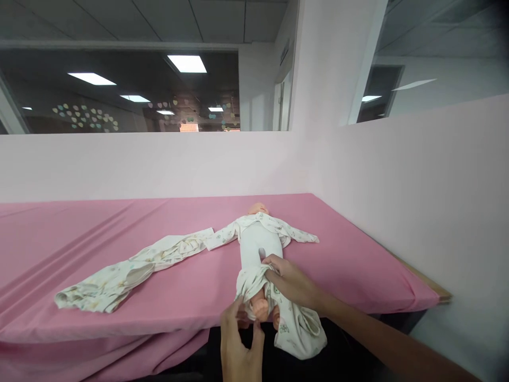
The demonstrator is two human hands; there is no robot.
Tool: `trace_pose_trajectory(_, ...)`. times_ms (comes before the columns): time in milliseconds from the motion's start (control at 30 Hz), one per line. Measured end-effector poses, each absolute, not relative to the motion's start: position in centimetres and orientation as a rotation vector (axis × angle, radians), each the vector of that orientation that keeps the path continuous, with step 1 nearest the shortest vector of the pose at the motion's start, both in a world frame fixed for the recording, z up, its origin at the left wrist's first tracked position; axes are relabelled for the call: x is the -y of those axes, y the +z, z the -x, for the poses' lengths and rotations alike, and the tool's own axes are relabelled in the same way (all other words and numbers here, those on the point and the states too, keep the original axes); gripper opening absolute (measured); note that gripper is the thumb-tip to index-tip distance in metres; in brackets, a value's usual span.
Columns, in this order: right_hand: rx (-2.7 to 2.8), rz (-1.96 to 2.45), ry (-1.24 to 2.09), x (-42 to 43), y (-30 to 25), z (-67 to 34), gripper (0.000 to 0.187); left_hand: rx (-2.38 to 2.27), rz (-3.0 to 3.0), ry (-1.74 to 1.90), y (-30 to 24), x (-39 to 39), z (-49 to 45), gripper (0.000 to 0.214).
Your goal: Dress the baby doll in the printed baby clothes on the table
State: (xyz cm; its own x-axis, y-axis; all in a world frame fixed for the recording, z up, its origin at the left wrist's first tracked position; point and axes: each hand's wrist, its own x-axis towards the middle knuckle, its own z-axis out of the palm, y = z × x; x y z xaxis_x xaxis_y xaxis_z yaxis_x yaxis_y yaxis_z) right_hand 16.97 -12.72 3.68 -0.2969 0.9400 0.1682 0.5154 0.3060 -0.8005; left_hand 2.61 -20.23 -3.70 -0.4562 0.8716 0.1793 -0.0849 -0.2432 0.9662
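Note:
A baby doll point(261, 244) lies on its back, head away from me, on the pink-covered table. It wears a white undergarment and an open white patterned top point(234, 229) with its sleeves spread. White patterned pants point(250, 281) are bunched around its legs, and one loose part point(300, 331) hangs past the table's front edge. My right hand point(292, 281) pinches the pants' upper edge over the legs. Beside the doll's bare foot point(260, 309), my left hand point(241, 339) has thumb and fingers apart, fingertips at the cloth. Whether it grips any cloth is unclear.
Another white patterned garment point(119, 276) lies stretched out on the table point(191, 302) to the left, reaching the doll's sleeve. Pink cloth drapes over the front edge. White walls point(159, 164) with windows stand behind and to the right.

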Motion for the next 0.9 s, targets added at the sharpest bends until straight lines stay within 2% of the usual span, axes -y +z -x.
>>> trace_pose_trajectory(167,1.858,1.239,0.899,12.4,3.1,-16.3,0.013,-1.328,-1.227,1.708,-2.9,19.8,-3.4,0.071)
trace_pose_trajectory(233,1.845,1.223,0.927,12.4,3.0,-16.0,0.013,-1.338,-1.273,1.633,-2.8,19.8,-3.4,0.077)
trace_pose_trajectory(433,1.805,1.128,1.152,12.7,2.8,-16.1,0.017,-1.407,-1.311,1.561,-3.7,19.2,-2.0,0.071)
trace_pose_trajectory(667,1.702,1.174,1.251,12.9,2.5,-16.1,0.015,-1.385,-1.464,1.736,-7.7,18.1,-1.5,0.062)
trace_pose_trajectory(800,1.82,1.203,1.13,12.9,2.3,-16.2,0.013,-1.509,-1.872,1.812,-9.7,16.7,0.0,0.052)
trace_pose_trajectory(900,2.012,1.25,0.822,13.5,2.7,-16.1,0.014,-1.616,-2.452,1.835,-10.3,15.3,1.9,0.047)
